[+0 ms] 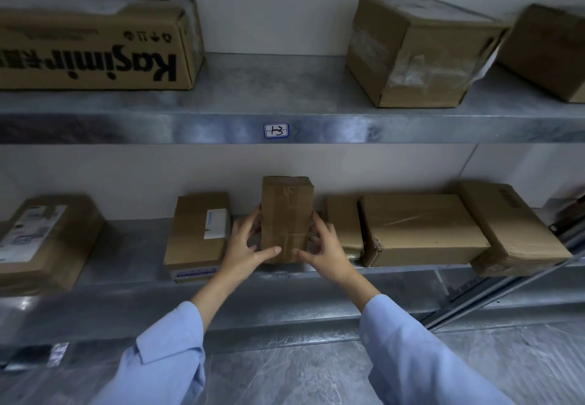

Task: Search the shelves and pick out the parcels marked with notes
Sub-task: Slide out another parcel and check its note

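Two pale blue sleeves reach forward from below, bare wrists leading to an upright parcel at the front of the lower shelf. It is a brown cardboard box, taped and standing on its narrow end. The left hand grips its left side and the right hand its right, fingers curled round the edges and both thumbs laid across the low front face. Whether its base rests on the shelf or is just clear of it I cannot tell. Just beside it on the left lies a flat box with a white label, and well apart at the far left sits a larger labelled box. To its right comes a small plain box, then a wide flat box touching it, then a tilted box overhanging the shelf's front edge. On the upper shelf, whose front lip carries a small handwritten tag, a long printed carton lies upside down at the left. A taped box stands turned at an angle to the right, with another box close beside it at the edge of view. Grey veined floor shows below the shelving.
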